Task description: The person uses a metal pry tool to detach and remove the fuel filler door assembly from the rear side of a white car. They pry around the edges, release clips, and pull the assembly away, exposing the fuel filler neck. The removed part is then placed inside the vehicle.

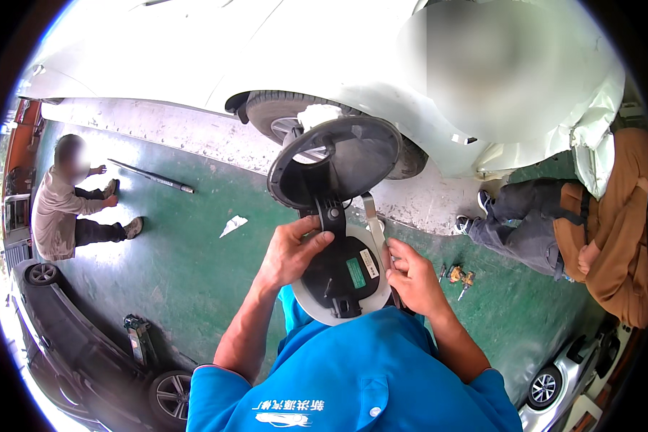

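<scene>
In front of my chest is a car fuel filler flap (317,281), its black inner side and pale round rim facing up, with small labels on it. A black hinge arm joins it to the hollow black filler housing (371,151), which stands beyond the flap. My left hand (295,248) is closed on the hinge arm, thumb and fingers near the pivot. At the flap's right edge, my right hand (414,277) pinches a flat, light metal strip (372,216) whose far end reaches the hinge. The right fingertips partly hide its near end.
A white car (324,43) with a wheel (263,108) and crumpled body panel (597,151) stands ahead. One person (57,209) crouches left near a long dark bar (151,175); another (583,223) is at right. Yellow tools (459,275) lie on the green floor. Dark (86,338) and silver (565,381) cars stand behind.
</scene>
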Available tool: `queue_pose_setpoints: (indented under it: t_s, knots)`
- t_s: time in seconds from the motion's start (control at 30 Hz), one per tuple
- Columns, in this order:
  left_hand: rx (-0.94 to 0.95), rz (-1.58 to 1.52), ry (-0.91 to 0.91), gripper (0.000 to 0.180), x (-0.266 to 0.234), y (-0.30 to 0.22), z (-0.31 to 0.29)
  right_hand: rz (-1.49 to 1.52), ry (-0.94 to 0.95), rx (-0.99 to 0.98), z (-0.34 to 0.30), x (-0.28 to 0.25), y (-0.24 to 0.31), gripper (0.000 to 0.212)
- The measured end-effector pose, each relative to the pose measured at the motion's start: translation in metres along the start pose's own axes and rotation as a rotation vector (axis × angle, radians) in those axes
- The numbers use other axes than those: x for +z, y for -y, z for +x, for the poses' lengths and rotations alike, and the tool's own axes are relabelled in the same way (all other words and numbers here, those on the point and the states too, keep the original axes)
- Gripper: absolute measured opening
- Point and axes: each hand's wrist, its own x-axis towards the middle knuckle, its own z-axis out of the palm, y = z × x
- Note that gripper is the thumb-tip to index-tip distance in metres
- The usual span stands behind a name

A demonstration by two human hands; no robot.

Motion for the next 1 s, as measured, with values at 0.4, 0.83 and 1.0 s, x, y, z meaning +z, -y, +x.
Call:
queue_pose_setpoints:
  t_s: [0.4,0.83,1.0]
  knots:
    - [0.124,0.01,0.066,0.027,0.0,-0.023,-0.001,0.454,0.013,0.1,0.045,0.012,0.001,0.03]
    - [0.154,0.002,0.004,0.03,-0.017,-0.008,-0.01,0.318,-0.148,-0.144,-0.013,-0.07,-0.009,0.047]
    - [0.161,0.067,0.05,0.028,-0.011,-0.029,-0.008,-0.094,0.062,-0.369,-0.011,-0.064,0.064,0.044]
